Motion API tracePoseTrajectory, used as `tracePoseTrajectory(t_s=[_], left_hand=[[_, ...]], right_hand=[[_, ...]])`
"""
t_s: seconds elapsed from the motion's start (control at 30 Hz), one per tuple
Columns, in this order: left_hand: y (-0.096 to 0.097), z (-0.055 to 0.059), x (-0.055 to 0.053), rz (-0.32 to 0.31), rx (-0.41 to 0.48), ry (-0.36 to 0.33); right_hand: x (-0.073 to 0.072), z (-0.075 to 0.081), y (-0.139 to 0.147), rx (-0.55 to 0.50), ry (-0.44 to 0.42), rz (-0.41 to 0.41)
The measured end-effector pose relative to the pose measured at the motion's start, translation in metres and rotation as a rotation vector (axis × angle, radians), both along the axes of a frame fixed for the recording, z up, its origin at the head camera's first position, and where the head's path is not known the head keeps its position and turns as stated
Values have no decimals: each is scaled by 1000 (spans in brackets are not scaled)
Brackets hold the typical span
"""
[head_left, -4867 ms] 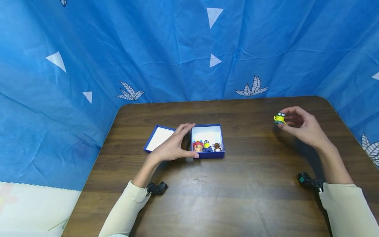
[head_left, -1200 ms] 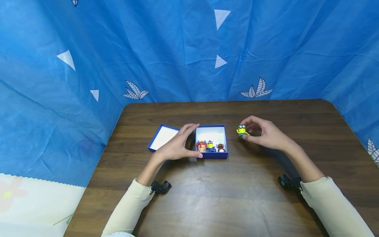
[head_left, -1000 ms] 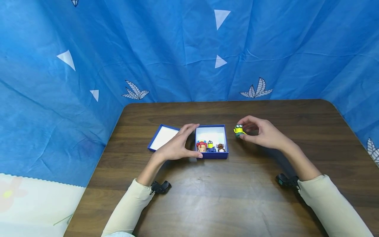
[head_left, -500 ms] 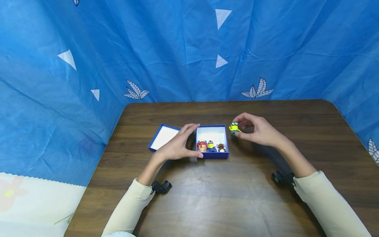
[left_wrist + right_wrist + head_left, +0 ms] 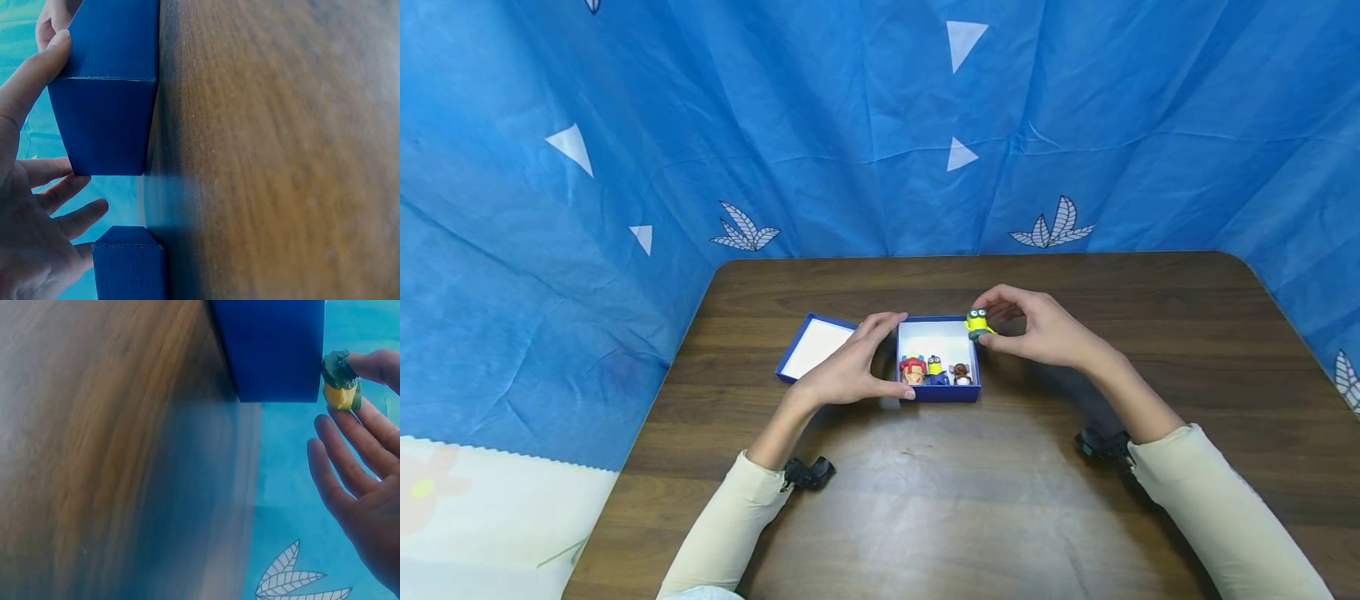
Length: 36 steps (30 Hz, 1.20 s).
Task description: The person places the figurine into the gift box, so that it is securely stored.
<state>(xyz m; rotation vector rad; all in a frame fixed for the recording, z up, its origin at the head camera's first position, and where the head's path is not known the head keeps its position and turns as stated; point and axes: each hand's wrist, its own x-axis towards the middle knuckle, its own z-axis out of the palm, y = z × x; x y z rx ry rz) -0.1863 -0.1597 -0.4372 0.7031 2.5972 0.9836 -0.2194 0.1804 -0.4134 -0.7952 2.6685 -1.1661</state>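
A blue box (image 5: 936,394) with a white inside lies open on the table. My left hand (image 5: 842,371) holds its left side, thumb at the front corner and fingertips at the back one. In the left wrist view, the thumb and forefinger span the box's end while other fingers spread loose. My right hand (image 5: 1037,329) pinches a yellow-and-green Minion figurine (image 5: 977,323) between thumb and fingers, over the box's right back rim. Along the front inside the box sit a red-and-tan figurine (image 5: 913,370), a Minion figurine in blue (image 5: 936,372) and a brown monkey-like figurine (image 5: 960,374).
The blue box lid (image 5: 812,346), white inside up, lies left of the box, partly behind my left hand. A brown wooden table (image 5: 925,500) spreads around both. Blue patterned cloth (image 5: 850,125) hangs along the back and sides.
My right hand has carried the yellow-and-green Minion figurine leftward from the table's right side to the box's rim. My left hand keeps its hold on the box.
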Motion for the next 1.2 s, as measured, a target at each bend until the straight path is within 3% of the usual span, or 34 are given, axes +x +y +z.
tracePoseTrajectory(t_s=[0.27, 0.53, 1.2], left_hand=[[1, 1, 0, 6, 0, -3], [1, -1, -1, 4, 1, -4], [1, 1, 0, -14, 16, 10]], right_hand=[[-3, -2, -11, -7, 17, 29], [-6, -8, -22, -59, 103, 30], [-5, -18, -38, -31, 105, 45]])
